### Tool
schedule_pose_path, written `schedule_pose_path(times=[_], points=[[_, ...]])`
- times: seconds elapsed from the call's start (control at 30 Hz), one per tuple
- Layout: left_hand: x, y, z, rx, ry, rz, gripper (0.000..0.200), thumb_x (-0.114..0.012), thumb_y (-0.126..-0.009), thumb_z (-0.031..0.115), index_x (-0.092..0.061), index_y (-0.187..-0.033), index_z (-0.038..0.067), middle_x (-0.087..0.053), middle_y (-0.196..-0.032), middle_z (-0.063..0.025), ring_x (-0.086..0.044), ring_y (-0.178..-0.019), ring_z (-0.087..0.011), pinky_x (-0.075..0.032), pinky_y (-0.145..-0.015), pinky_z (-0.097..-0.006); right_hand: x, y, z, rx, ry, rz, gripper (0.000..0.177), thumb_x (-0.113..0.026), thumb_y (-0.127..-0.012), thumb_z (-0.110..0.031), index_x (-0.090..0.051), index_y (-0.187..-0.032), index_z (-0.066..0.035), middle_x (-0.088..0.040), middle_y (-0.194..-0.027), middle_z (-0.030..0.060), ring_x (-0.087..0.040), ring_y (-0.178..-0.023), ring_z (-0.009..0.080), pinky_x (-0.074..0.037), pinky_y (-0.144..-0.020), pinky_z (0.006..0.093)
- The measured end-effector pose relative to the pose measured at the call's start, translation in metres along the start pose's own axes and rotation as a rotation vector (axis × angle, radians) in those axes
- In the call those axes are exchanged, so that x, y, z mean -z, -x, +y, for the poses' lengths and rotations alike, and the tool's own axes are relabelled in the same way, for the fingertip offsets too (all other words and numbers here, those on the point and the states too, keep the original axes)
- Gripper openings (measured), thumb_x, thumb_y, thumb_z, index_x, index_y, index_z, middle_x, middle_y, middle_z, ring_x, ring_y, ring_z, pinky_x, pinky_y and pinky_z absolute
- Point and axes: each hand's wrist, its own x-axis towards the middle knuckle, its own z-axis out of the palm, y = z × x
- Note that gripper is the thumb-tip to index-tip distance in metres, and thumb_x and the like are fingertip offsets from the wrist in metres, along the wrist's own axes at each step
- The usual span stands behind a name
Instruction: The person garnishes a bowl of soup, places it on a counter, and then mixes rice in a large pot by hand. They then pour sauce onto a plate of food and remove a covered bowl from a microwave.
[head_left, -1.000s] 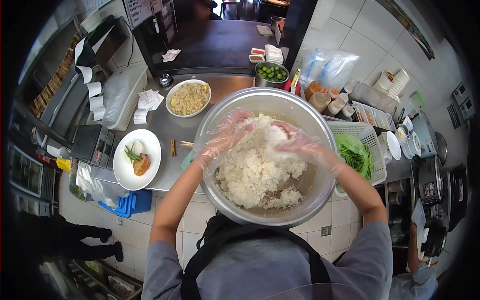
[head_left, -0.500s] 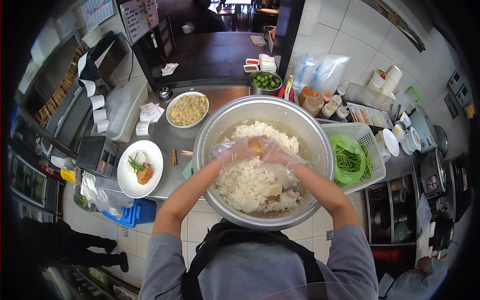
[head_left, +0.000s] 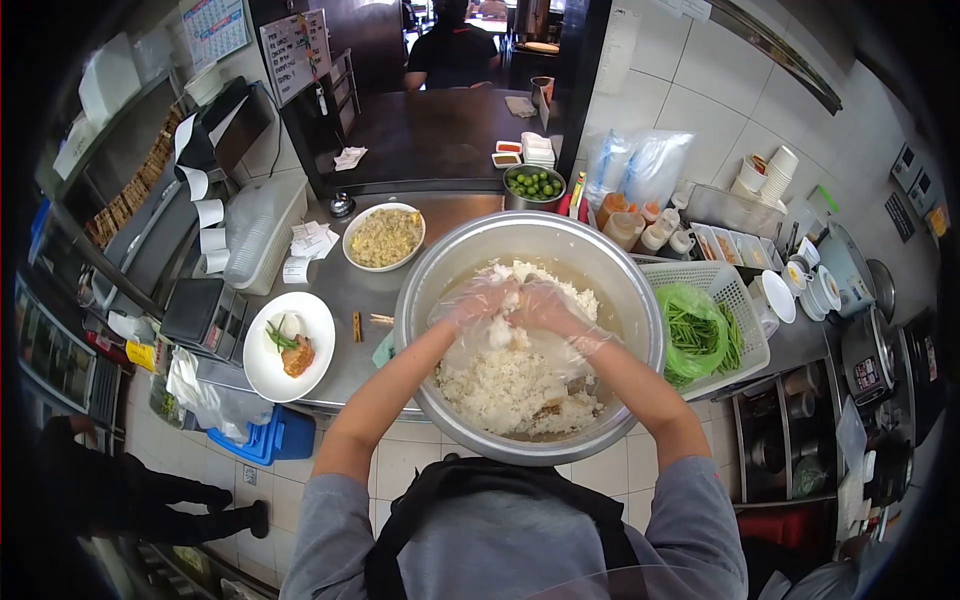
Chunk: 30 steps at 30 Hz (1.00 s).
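Both my hands wear clear plastic gloves and meet over the upper middle of a large metal pot [head_left: 640, 300]. A mound of cooked white rice [head_left: 500, 385] fills much of it, with brownish bits near its lower right. My left hand [head_left: 482, 303] is closed on white rice. Opposite it, my right hand [head_left: 548, 308] is also closed around rice, its fingers close to the left ones. A white clump of rice [head_left: 503, 330] shows between and below them. The gloves' loose plastic hides part of the fingers.
Left of the pot are a bowl of fried rice [head_left: 384, 238] and a white plate [head_left: 262, 375] with food. On the right stands a basket [head_left: 755, 345] with green beans in a green bag. A bowl of green limes [head_left: 533, 185] and sauce bottles [head_left: 625, 225] sit behind.
My hands have drawn slightly apart, and white rice now shows between them where a brownish patch was seen. A person in dark clothing has come into view beyond the opening.
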Motion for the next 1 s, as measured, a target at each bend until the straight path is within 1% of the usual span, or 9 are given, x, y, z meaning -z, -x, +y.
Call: schedule_pose_path(times=[0.13, 0.27, 0.37, 0.47, 0.67, 0.77, 0.87, 0.93, 1.0], points=[[0.000, -0.010, -0.045, -0.138, -0.050, -0.260, 0.047, -0.064, -0.075, 0.030, -0.052, -0.113, 0.006, -0.051, -0.112, -0.0121, -0.050, -0.099, -0.0209, -0.044, -0.082, -0.0312, -0.031, 0.004, 0.054, 0.098, 0.092, 0.110, 0.084, -0.077, -0.055, -0.031, -0.038, -0.124, -0.004, -0.046, -0.117, 0.0212, -0.042, -0.113, 0.0321, -0.035, -0.096, 0.0380], [0.017, 0.047, 0.040, -0.091, -0.111, -0.409, 0.049, -0.065, -0.070, 0.017, -0.050, -0.116, 0.006, -0.049, -0.116, -0.0096, -0.049, -0.095, -0.0151, -0.046, -0.079, -0.0279, -0.010, 0.020, 0.040, 0.165, -0.505, -0.065, 0.091, -0.079, -0.055, -0.022, -0.030, -0.130, -0.006, -0.041, -0.124, 0.0171, -0.037, -0.118, 0.0269, -0.029, -0.100, 0.0333], [0.000, 0.019, -0.002, 0.173, 0.419, -0.579, 0.060, -0.065, -0.072, 0.019, -0.040, -0.125, 0.007, -0.048, -0.117, -0.0098, -0.049, -0.099, -0.0164, -0.044, -0.081, -0.0279, -0.004, 0.025, 0.004, 0.139, -0.830, -0.024, 0.071, -0.072, -0.068, -0.017, -0.036, -0.128, -0.006, -0.038, -0.130, 0.0108, -0.033, -0.122, 0.0208, -0.025, -0.101, 0.0301], [0.005, 0.033, 0.008, 0.228, 0.834, -0.345, 0.068, -0.063, -0.076, 0.026, -0.030, -0.132, 0.006, -0.047, -0.118, -0.0113, -0.048, -0.103, -0.0190, -0.042, -0.085, -0.0290, 0.000, 0.025, -0.007, 0.058, -0.792, 0.136, 0.064, -0.070, -0.072, -0.021, -0.040, -0.126, -0.005, -0.040, -0.129, 0.0108, -0.036, -0.119, 0.0197, -0.029, -0.099, 0.0307], [0.009, 0.045, 0.028, -0.073, 0.136, -0.217, 0.073, -0.060, -0.080, 0.034, -0.021, -0.136, 0.009, -0.021, -0.139, -0.0134, -0.029, -0.124, -0.0275, -0.030, -0.100, -0.0375, -0.028, 0.006, 0.038, -0.056, -0.455, 0.241, 0.058, -0.063, -0.078, -0.023, -0.038, -0.125, 0.000, -0.050, -0.118, 0.0177, -0.048, -0.109, 0.0242, -0.037, -0.092, 0.0324], [-0.011, 0.040, 0.027, -0.123, -0.021, -0.007, 0.062, -0.051, -0.083, 0.047, -0.039, -0.126, 0.005, -0.048, -0.115, -0.0158, -0.047, -0.104, -0.0235, -0.040, -0.086, -0.0355, -0.028, 0.010, 0.035, -0.020, -0.650, 0.231, 0.051, -0.060, -0.081, -0.022, -0.041, -0.123, -0.001, -0.056, -0.106, 0.0144, -0.054, -0.094, 0.0207, -0.043, -0.082, 0.0307], [-0.011, 0.027, 0.014, -0.142, -0.010, -0.154, 0.055, -0.048, -0.085, 0.046, -0.043, -0.123, 0.007, -0.050, -0.107, -0.0149, -0.048, -0.097, -0.0203, -0.043, -0.077, -0.0348, -0.061, 0.008, 0.055, 0.117, -0.882, 0.432, 0.043, -0.058, -0.083, -0.020, -0.045, -0.119, -0.002, -0.058, -0.091, 0.0083, -0.055, -0.079, 0.0135, -0.045, -0.069, 0.0258], [-0.010, 0.018, 0.008, -0.140, 0.008, -0.211, 0.051, -0.047, -0.086, 0.045, -0.044, -0.122, 0.009, -0.051, -0.103, -0.0134, -0.048, -0.092, -0.0184, -0.043, -0.072, -0.0336, -0.064, 0.004, 0.076, 0.051, -0.257, 0.352, 0.042, -0.060, -0.081, -0.020, -0.046, -0.118, -0.003, -0.057, -0.088, 0.0056, -0.053, -0.076, 0.0102, -0.044, -0.064, 0.0231], [-0.004, 0.014, 0.005, -0.091, 0.139, -0.265, 0.050, -0.046, -0.086, 0.044, -0.045, -0.122, 0.009, -0.051, -0.102, -0.0122, -0.048, -0.090, -0.0174, -0.043, -0.070, -0.0327, -0.047, 0.017, 0.073, -0.056, -0.337, 0.169, 0.043, -0.062, -0.081, -0.020, -0.047, -0.118, -0.004, -0.057, -0.086, 0.0033, -0.052, -0.074, 0.0084, -0.044, -0.062, 0.0224]])
